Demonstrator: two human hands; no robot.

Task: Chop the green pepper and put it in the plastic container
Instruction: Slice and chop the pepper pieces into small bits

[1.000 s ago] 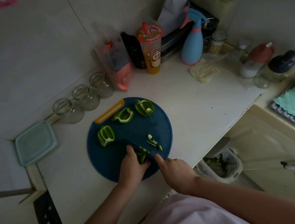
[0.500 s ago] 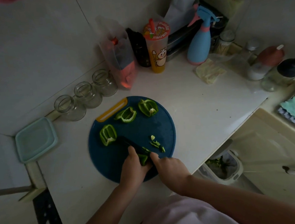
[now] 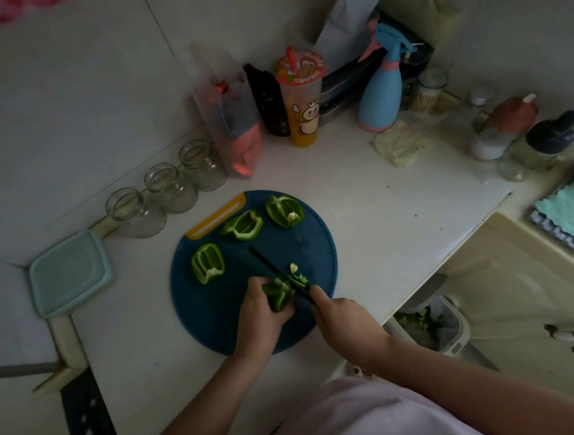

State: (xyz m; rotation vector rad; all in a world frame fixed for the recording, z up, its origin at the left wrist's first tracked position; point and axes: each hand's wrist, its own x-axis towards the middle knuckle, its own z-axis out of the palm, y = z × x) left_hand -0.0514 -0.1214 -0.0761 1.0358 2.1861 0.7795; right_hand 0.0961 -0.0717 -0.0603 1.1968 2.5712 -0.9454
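At the near side of the round blue cutting board (image 3: 217, 312), the person's left hand (image 3: 257, 317) holds a green pepper piece (image 3: 280, 297), fingers curled over it and pressing it down on the board. The right hand (image 3: 343, 319) is wrapped round the handle of a dark knife (image 3: 270, 266), forefinger stretched forward along its top. The blade points to the far left, and its near part meets the right end of the held pepper. A few small chopped bits (image 3: 297, 276) lie just right of the blade. Three bigger cuts of pepper lie on the far half of the board: the left piece (image 3: 208, 263), the middle piece (image 3: 242, 225) and the right piece (image 3: 284, 211). The plastic container (image 3: 68, 272) sits on the counter well left of the board, apart from all the pepper. Three glass jars (image 3: 170, 188) stand along the wall just beyond it.
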